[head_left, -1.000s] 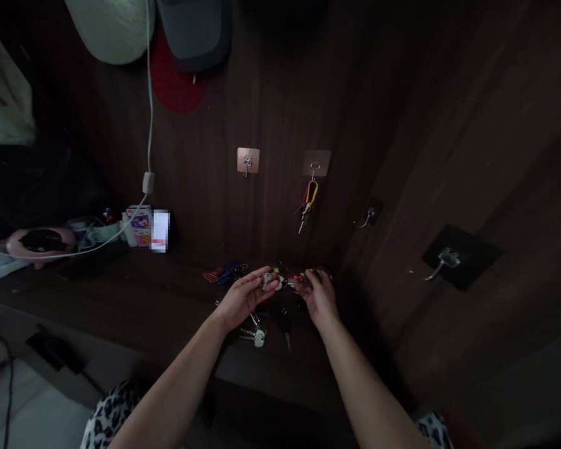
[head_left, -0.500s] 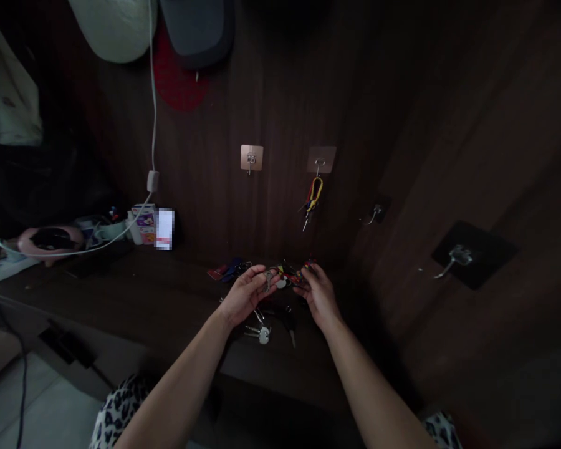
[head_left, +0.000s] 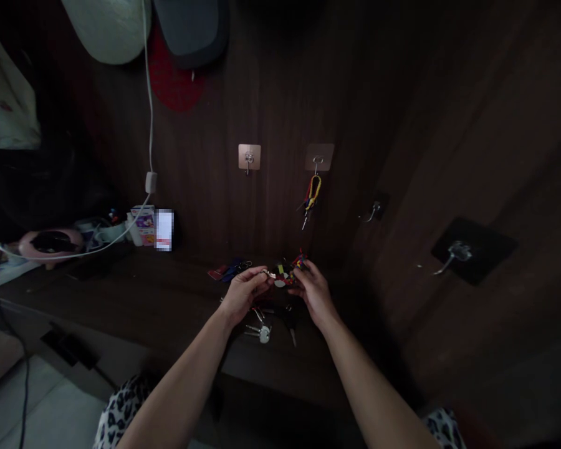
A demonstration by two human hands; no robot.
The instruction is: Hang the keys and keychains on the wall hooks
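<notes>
My left hand [head_left: 244,292] pinches a metal key [head_left: 268,274] between thumb and fingers. Close by on the right, my right hand [head_left: 314,290] is closed on a colourful braided cord [head_left: 300,263]. Between the two hands hang a round pale tag [head_left: 279,284] and a small yellow piece; how they link to the key is too dark to make out. Below my hands, a bunch of silver keys [head_left: 263,333] lies on the dark wooden surface [head_left: 177,293], with another dark key [head_left: 293,335] beside it. Blue and red key holders [head_left: 234,269] lie behind my left hand.
On the back panel are a bare adhesive hook [head_left: 249,158] and a hook [head_left: 318,159] bearing keys on a yellow-red cord [head_left: 312,194]. Dark hooks [head_left: 460,252] stick to the right wall. Small boxes [head_left: 144,224], a pink round object [head_left: 51,242] and a white cable [head_left: 151,137] are at left.
My left fingers have turned the key from face-on to nearly edge-on. My right hand has shifted slightly left, with the cord lifted a little above the fingers.
</notes>
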